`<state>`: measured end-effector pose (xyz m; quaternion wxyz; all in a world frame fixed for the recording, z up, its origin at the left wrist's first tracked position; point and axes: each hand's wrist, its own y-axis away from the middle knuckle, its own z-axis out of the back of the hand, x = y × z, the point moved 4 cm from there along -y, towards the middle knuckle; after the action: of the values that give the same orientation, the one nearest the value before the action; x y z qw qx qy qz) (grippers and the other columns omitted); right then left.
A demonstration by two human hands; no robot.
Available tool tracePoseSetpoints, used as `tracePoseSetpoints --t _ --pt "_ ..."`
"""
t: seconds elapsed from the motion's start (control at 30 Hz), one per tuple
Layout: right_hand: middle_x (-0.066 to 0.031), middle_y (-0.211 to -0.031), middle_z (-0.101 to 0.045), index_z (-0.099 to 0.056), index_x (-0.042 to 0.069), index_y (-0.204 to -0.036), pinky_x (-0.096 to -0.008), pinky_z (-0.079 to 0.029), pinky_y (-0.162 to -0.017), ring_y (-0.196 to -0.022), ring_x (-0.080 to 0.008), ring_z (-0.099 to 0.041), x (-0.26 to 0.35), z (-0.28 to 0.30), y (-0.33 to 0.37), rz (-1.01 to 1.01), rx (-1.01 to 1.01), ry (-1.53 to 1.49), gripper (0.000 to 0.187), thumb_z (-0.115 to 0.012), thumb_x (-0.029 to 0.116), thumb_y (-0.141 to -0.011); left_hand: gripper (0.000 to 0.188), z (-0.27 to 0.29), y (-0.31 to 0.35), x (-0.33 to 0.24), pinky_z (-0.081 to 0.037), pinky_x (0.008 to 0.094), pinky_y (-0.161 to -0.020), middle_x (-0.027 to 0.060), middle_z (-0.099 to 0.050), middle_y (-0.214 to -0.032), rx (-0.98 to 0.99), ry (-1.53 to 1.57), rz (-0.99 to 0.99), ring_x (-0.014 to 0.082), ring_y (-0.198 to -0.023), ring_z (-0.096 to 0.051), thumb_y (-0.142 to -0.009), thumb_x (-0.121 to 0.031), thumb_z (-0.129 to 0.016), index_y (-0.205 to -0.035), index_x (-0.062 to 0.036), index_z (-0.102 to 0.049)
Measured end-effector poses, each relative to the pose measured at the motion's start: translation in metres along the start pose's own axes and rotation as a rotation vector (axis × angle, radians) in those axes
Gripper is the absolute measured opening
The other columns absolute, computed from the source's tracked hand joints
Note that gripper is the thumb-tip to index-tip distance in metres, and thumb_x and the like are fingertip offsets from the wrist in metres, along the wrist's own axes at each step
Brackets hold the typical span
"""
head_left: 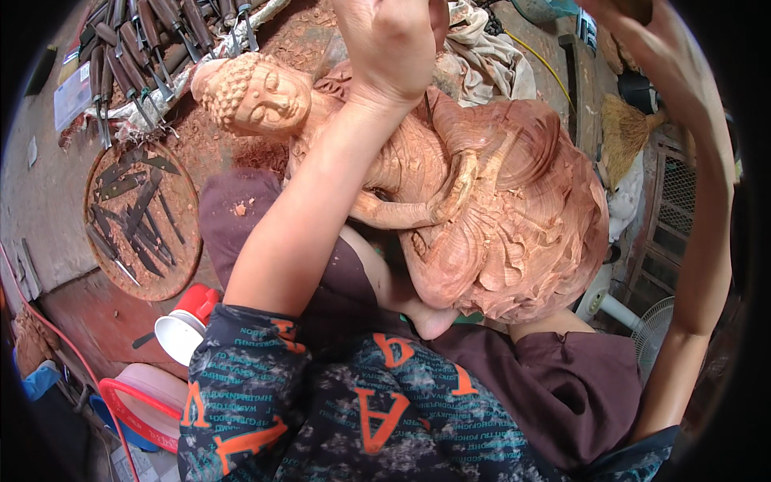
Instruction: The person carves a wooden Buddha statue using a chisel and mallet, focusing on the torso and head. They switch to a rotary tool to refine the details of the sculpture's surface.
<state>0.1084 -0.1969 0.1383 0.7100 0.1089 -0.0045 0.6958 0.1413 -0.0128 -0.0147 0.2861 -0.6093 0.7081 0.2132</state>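
A carved wooden statue point(506, 209) lies on its side across my lap, its curly-haired head point(269, 92) to the left and its broad, deeply cut base to the right. My left hand point(389, 48) is closed in a fist above the statue's upper body, at the top edge of the picture. Whatever the fist holds is hidden behind it. Raised at the upper right, my right hand point(642, 32) is partly cut off by the picture's edge. It curls around a brownish thing that barely shows. My left forearm covers part of the statue's chest.
Several wooden-handled chisels point(136, 40) lie at the upper left. Below them a round woven tray point(193, 181) holds dark blades. A red-and-white cup-shaped thing point(181, 333) and a pink stool point(152, 390) stand lower left. Right are a straw broom point(630, 132) and a fan point(654, 329). Crumpled cloth point(490, 60) lies behind the statue.
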Motion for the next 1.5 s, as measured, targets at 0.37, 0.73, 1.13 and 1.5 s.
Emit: tracePoseSetpoints --t 0.37,0.73,1.13,1.5 --pt "0.0020 -0.084 -0.054 -0.059 0.006 -0.111 -0.0228 -0.041 -0.069 -0.075 -0.0062 -0.049 -0.012 0.006 0.001 -0.021 -0.012 0.022 0.040 -0.070 0.030 -0.081 0.021 0.009 -0.002 0.008 -0.020 0.0225 -0.034 -0.0026 -0.036 -0.048 -0.077 0.101 0.017 0.0061 -0.035 -0.028 -0.088 -0.015 -0.049 -0.071 -0.0028 -0.052" --pt "0.0015 -0.084 -0.055 -0.059 0.006 -0.108 -0.0236 -0.041 -0.068 -0.074 -0.0066 -0.050 -0.021 -0.005 0.010 0.015 -0.048 0.075 0.035 -0.069 0.029 -0.082 0.039 0.000 0.004 0.000 -0.019 0.0237 -0.034 -0.0039 -0.031 -0.047 0.603 0.781 0.445 0.0074 -0.038 -0.027 -0.096 -0.025 -0.042 -0.060 -0.0105 -0.047" --pt "0.0031 -0.076 -0.052 -0.058 0.006 -0.097 -0.0223 -0.038 -0.064 -0.068 -0.0058 -0.046 -0.031 -0.013 0.011 -0.179 0.049 -0.113 0.025 -0.067 0.025 -0.083 0.029 0.022 0.010 0.004 -0.019 0.0208 -0.035 -0.0058 -0.036 -0.048 -0.169 0.117 0.184 0.0032 -0.035 -0.027 -0.092 -0.022 -0.060 -0.068 -0.0058 -0.053" --pt "-0.0030 -0.097 -0.058 -0.053 0.006 -0.121 -0.0254 -0.042 -0.081 -0.088 -0.0112 -0.054 -0.013 -0.014 0.006 0.066 -0.013 -0.024 0.039 -0.065 0.014 -0.085 0.026 0.009 0.017 0.007 -0.022 0.0206 -0.039 -0.0044 -0.042 -0.052 -0.014 0.129 0.146 0.0019 -0.040 -0.031 -0.092 -0.020 -0.060 -0.071 -0.0043 -0.055"
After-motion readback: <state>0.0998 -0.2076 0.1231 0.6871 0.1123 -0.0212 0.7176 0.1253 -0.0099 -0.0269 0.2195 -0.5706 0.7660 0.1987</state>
